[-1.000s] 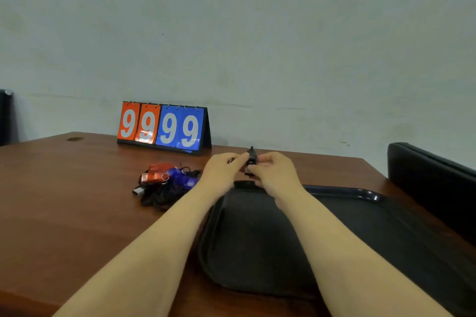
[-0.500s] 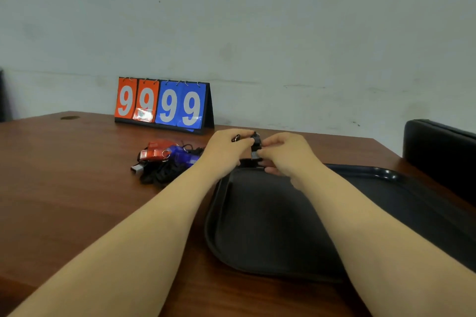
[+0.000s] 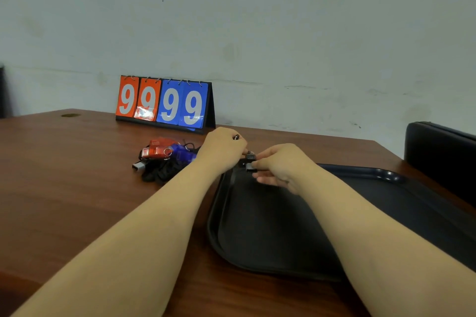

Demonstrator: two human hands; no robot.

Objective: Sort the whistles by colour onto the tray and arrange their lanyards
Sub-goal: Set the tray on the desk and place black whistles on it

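Single head-worn wide-angle view, facing forward and slightly downward across the wooden table (image 3: pixel 64 188) toward the pale wall (image 3: pixel 257 20). Both forearms enter from the bottom edge, large and close to the lens; the left hand (image 3: pixel 221 152) and right hand (image 3: pixel 280 165) meet near mid-frame, farther out.

Two hands (image 3: pixel 224 153), one tray (image 3: pixel 270 229), one scoreboard (image 3: pixel 164 103)

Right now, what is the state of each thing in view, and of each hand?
tray, flat on the table, no whistle seen in it
black whistle, over the tray's far left corner
left hand, pinches the black whistle
right hand, pinches it too
red whistle, among tangled lanyards, unsorted
blue whistle, beside it, unsorted
scoreboard, upright, shows 9999
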